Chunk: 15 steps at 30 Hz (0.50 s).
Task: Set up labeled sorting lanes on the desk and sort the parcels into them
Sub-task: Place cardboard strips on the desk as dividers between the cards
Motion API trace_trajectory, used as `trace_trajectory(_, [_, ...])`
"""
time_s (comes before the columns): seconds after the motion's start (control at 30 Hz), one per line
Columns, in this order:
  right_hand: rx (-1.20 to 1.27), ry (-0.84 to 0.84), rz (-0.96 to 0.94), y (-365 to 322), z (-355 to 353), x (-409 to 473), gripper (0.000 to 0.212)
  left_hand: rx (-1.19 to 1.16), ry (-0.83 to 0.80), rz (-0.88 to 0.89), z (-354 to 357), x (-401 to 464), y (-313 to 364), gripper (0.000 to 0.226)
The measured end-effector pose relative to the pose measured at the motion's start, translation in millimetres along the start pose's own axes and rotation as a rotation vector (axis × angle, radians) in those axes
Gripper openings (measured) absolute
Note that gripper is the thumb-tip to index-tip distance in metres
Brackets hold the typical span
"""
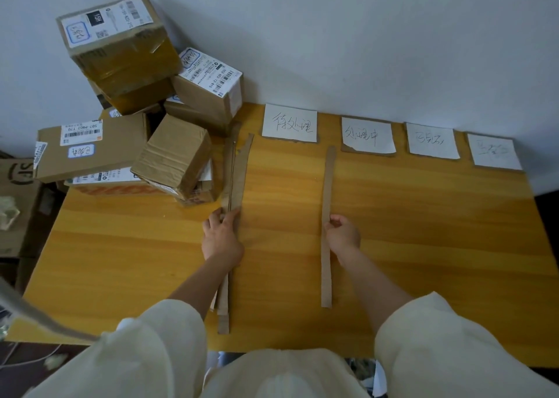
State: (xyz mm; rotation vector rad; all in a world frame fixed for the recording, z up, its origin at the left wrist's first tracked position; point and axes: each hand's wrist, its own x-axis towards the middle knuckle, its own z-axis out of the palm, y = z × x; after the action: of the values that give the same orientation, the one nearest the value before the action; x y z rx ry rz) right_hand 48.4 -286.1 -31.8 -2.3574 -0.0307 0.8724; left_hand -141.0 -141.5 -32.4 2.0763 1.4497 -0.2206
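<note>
Several handwritten paper labels lie along the far edge of the wooden desk (423, 231), starting with the leftmost label (289, 122). A pile of cardboard parcels (142, 119) fills the desk's back-left corner. A bundle of cardboard strips (235, 170) runs front to back just right of the pile; my left hand (222, 234) rests on it, fingers pinching the strips. A single cardboard strip (327, 185) lies between the first two labels, and my right hand (343, 234) grips it near its middle.
The wall runs right behind the labels. A cardboard box (18, 179) stands on the floor left of the desk. The second label (368, 135), third label (432, 141) and fourth label (493, 151) sit in a row.
</note>
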Motion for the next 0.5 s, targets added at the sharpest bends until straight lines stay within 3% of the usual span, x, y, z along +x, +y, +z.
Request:
trace_trajectory(0.27, [-0.307, 0.05, -0.099, 5, 2, 0, 0.042, -0.008, 0.004, -0.01, 1, -2, 2, 0.076])
trace_trajectory(0.5, [-0.325, 0.098, -0.172, -3, 7, -9, 0.039, -0.032, -0.012, 0.007, 1, -1, -1, 0.075])
